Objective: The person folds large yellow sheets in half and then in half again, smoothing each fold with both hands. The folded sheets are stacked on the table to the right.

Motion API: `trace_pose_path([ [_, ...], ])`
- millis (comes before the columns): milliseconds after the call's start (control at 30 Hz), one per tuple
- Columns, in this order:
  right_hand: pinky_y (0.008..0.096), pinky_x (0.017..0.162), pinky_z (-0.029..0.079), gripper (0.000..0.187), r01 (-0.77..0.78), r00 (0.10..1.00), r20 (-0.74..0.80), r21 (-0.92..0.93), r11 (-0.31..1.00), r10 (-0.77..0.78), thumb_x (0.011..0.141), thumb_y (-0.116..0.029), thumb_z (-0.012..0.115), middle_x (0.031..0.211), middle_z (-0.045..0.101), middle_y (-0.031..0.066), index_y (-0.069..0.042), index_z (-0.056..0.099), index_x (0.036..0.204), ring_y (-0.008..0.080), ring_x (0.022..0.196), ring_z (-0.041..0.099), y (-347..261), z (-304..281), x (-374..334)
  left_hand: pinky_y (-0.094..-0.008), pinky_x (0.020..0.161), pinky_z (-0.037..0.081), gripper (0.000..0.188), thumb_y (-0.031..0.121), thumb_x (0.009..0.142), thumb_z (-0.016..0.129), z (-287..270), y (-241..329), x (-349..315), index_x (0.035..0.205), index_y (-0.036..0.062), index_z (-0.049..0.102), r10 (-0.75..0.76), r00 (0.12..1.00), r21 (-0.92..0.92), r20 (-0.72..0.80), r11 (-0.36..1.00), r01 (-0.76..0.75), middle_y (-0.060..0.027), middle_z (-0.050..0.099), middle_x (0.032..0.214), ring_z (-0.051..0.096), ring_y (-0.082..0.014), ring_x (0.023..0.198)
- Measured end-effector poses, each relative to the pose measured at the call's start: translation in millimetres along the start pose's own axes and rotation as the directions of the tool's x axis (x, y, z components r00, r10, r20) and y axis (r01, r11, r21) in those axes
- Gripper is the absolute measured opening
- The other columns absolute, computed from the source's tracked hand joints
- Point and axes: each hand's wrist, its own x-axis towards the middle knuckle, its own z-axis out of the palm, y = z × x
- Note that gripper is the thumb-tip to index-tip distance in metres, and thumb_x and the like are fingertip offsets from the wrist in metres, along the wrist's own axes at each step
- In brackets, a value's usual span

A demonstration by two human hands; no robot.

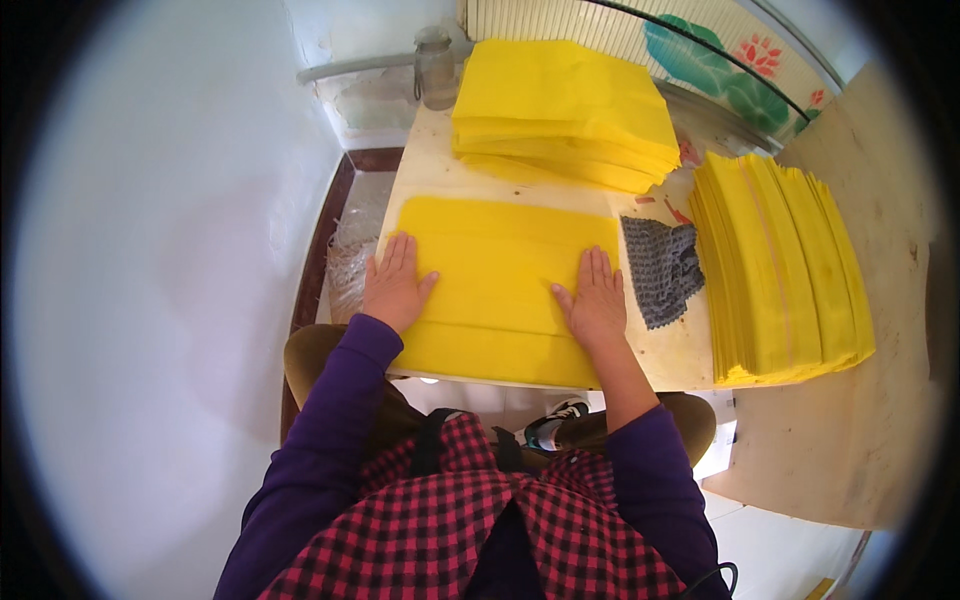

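A flat yellow fabric piece point(500, 275) lies in front of me on the wooden table, with crease lines running across it near its top and bottom. My left hand point(398, 287) rests palm down on its left edge, fingers stretched out and thumb apart. On the right edge lies my right hand point(596, 300), also flat, the thumb pointing inward. Neither hand grips anything. Just right of my right hand is a crumpled dark grey patterned cloth point(662, 270) with zigzag-cut edges.
Behind the flat piece rises a tall stack of yellow fabric point(565, 110). Another stack of folded yellow pieces point(785, 270) stands at the right. A clear jar point(434, 70) is at the back left corner of the wooden table point(425, 150). A white wall point(180, 250) borders the left side.
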Motion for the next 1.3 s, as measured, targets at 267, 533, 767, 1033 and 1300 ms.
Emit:
trace_pose_path([
  [267,0.0420,0.118,0.009,0.079,0.008,1.000,-0.024,0.059,0.998,-0.006,0.095,-0.054,0.039,0.157,0.019,0.0155,0.002,0.022,0.148,0.0261,0.146,0.014,0,-6,-4,-0.0522,0.115,0.015,0.068,0.044,0.097,0.043,-32,48,16,0.145,-0.0018,0.032,0.223,0.961,0.115,-0.167,0.972,-0.205,-0.0184,0.031,0.152,0.022,-0.0280,0.144],
  [533,0.0444,0.118,0.009,0.078,0.011,0.999,-0.039,-0.009,1.000,-0.011,0.094,-0.053,0.041,0.157,0.021,0.0135,-0.001,0.023,0.149,0.0238,0.146,0.015,1,-1,-3,-0.0492,0.116,0.012,0.065,0.046,0.099,0.033,7,174,34,0.148,0.0033,0.027,0.332,0.932,-0.234,0.144,0.927,-0.294,-0.0131,0.023,0.156,0.018,-0.0264,0.145],
  [767,0.0449,0.118,0.008,0.078,0.009,0.998,-0.059,0.052,0.999,-0.006,0.094,-0.052,0.042,0.157,0.021,0.0136,-0.001,0.023,0.149,0.0242,0.146,0.015,2,2,-1,-0.0471,0.117,0.010,0.071,0.049,0.096,0.038,21,85,28,0.148,0.0028,0.027,0.079,0.997,-0.080,0.017,0.994,-0.077,-0.0130,0.023,0.156,0.016,-0.0254,0.146],
  [1033,0.0462,0.118,0.008,0.078,-0.010,0.998,-0.057,0.026,1.000,0.011,0.093,-0.053,0.043,0.154,0.025,0.0177,0.003,0.029,0.145,0.0264,0.145,0.019,-3,-9,-1,-0.0460,0.117,0.013,0.072,0.047,0.096,0.042,16,19,21,0.148,0.0005,0.025,-0.115,0.990,0.004,-0.083,0.993,0.116,-0.0158,0.023,0.156,0.019,-0.0273,0.145],
  [1300,0.0455,0.117,0.015,0.078,0.279,0.960,-0.063,0.197,0.940,-0.272,0.095,-0.056,0.038,0.152,0.028,0.0213,0.005,0.032,0.143,0.0309,0.143,0.023,-123,-20,36,-0.0471,0.117,0.012,0.073,0.049,0.095,0.041,18,20,20,0.147,-0.0005,0.026,-0.094,0.990,-0.002,-0.104,0.996,0.094,-0.0156,0.023,0.156,0.016,-0.0270,0.146],
])
